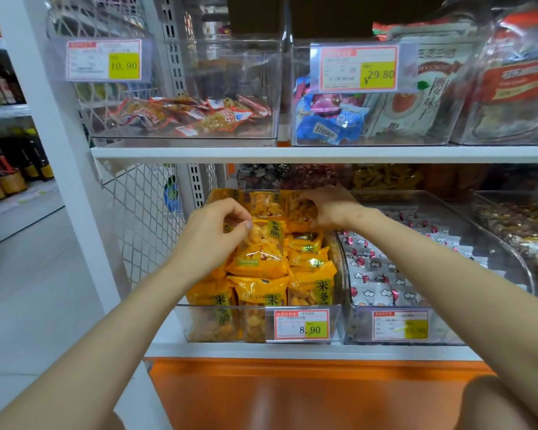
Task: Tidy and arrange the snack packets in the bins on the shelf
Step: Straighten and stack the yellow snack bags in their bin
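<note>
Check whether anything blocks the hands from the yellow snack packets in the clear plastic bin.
Nothing visible: the left hand pinches one yellow snack packet, the right hand grips another deeper in the clear plastic bin.

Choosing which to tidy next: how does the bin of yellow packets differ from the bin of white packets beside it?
The yellow-packet bin holds orange-yellow packets; the white-packet bin, white packets with red marks. The left hand and right hand each grip a packet in the yellow-packet bin; neither is in the white-packet bin. Both bins are clear, side by side on one shelf.
</note>
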